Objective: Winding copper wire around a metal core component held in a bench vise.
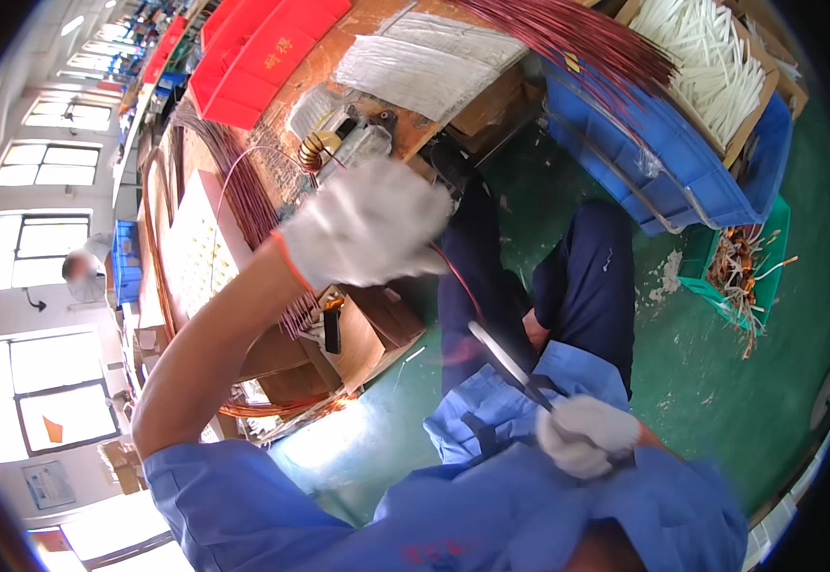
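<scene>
My left hand (367, 224), in a white glove with an orange cuff, is over the bench edge and blurred by motion. It appears closed around a dark red wire (460, 280), which runs from it down to the right; finger detail is smeared. Just beyond it, a copper-coloured coil (318, 151) sits by a metal fixture (363, 143) on the bench. Low at my right, my gloved right hand (587, 436) is closed around a slim stick-like tool (506, 357) with a pale shaft and dark lower part. The tool's tip points up-left, close to the wire's end.
Red bins (263, 57) and a whitish sheet-like stack (425, 62) are on the bench, with dark red wire bundles (229, 172) at left. A blue crate (644, 143) holds red wires and a box of white strips (701, 57). Scraps fill a green bin (772, 281).
</scene>
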Action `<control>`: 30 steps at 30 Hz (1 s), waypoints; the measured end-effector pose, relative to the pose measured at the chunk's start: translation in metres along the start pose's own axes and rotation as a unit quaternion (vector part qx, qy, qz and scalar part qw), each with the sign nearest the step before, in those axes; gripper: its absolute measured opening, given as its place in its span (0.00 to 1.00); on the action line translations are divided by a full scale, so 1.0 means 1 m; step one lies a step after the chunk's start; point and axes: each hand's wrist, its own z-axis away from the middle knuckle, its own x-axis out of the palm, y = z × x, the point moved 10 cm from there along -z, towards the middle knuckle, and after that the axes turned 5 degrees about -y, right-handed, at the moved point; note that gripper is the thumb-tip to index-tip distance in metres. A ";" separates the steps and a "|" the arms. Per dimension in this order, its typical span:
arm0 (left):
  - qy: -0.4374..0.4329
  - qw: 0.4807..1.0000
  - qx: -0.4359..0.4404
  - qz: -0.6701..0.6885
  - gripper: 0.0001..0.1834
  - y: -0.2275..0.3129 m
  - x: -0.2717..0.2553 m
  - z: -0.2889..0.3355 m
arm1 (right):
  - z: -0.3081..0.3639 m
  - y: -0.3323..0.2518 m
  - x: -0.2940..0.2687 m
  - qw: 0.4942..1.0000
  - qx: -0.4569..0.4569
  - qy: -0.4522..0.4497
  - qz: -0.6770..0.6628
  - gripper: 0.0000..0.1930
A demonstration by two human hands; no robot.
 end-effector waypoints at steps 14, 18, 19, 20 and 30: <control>0.439 0.486 -0.424 0.626 0.24 -0.267 0.060 0.067 | -0.164 -0.157 0.078 0.983 -0.170 -0.032 0.063 0.21; 0.495 0.380 -0.462 0.630 0.17 -0.273 0.109 0.114 | -0.212 -0.204 0.104 0.962 -0.270 -0.007 0.041 0.21; 0.494 0.380 -0.469 0.626 0.17 -0.270 0.109 0.116 | -0.214 -0.205 0.092 0.962 -0.268 -0.005 0.040 0.21; 0.472 0.410 -0.467 0.626 0.19 -0.269 0.105 0.112 | -0.215 -0.200 0.082 0.969 -0.241 -0.029 0.046 0.21; 0.098 0.993 -0.059 -0.037 0.30 -0.057 -0.032 0.003 | -0.086 -0.036 0.040 0.898 0.056 -0.212 -0.382 0.30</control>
